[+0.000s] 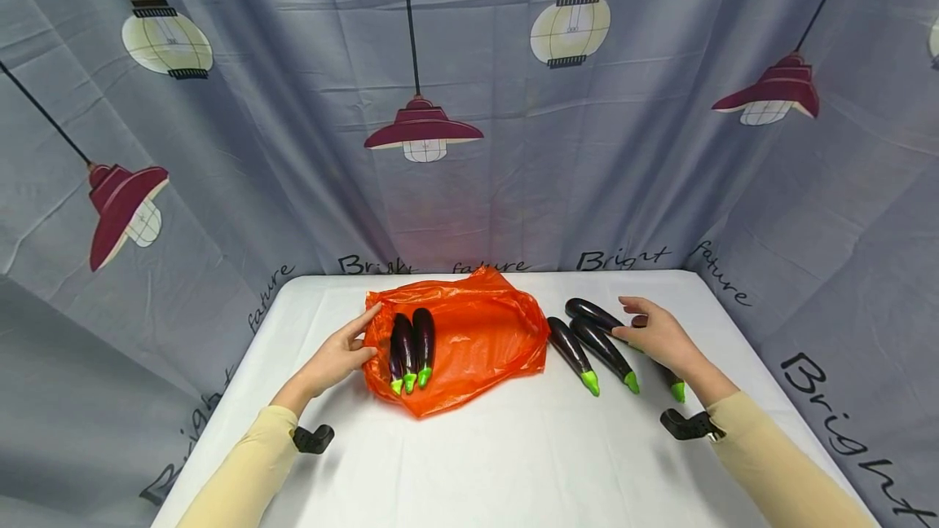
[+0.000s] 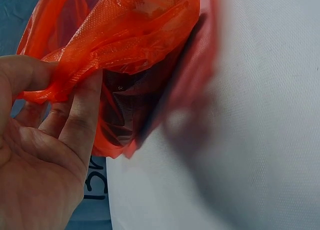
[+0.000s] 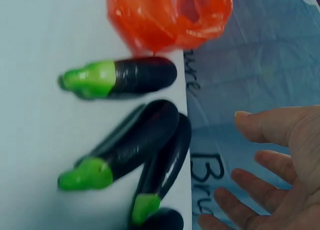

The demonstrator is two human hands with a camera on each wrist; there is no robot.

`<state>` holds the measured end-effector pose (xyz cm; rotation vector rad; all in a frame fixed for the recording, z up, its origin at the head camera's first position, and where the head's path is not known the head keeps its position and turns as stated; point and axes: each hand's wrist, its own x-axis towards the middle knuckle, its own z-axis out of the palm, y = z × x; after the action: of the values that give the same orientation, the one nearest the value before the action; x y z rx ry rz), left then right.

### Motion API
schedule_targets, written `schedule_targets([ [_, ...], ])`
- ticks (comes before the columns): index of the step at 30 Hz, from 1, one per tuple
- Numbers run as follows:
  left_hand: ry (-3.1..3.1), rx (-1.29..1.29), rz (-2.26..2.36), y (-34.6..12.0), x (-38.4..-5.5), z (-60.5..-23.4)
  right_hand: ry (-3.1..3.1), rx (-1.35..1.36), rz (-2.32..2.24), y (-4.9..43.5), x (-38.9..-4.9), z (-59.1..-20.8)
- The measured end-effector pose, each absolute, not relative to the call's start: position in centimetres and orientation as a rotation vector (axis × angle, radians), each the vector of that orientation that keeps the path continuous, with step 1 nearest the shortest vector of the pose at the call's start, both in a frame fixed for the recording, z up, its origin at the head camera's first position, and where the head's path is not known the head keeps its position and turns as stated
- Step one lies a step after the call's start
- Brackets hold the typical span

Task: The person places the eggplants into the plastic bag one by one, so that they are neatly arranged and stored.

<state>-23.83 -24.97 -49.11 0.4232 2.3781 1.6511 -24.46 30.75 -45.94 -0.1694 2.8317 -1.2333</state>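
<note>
An orange-red plastic bag [image 1: 487, 332] lies spread on the table, three dark purple eggplants [image 1: 424, 341] with green stem ends side by side at its left part. At the bag's left edge my left hand [image 1: 333, 361] pinches the film between thumb and fingers; in the left wrist view the bag's rim [image 2: 75, 72] is bunched there. Several more eggplants [image 1: 603, 353] lie to the right of the bag, stem ends toward me. Over the rightmost ones hovers my right hand [image 1: 663, 341], fingers loosely spread and holding nothing; it partly hides an eggplant [image 1: 676, 388].
The white-covered table [image 1: 469, 471] has a straight far edge and rounded far corners. A grey-blue curtain [image 1: 484, 210] printed with lamps and lettering hangs close behind and along both sides. A black wrist mount [image 1: 314, 438] sticks out from the left sleeve, another from the right.
</note>
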Motion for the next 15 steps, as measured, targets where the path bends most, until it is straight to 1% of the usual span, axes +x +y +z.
schedule_targets([
  [15,2.378,0.44,1.652,-24.9,-23.7,-49.0,2.849,-0.023,-1.125,35.0,-24.5,-47.0],
])
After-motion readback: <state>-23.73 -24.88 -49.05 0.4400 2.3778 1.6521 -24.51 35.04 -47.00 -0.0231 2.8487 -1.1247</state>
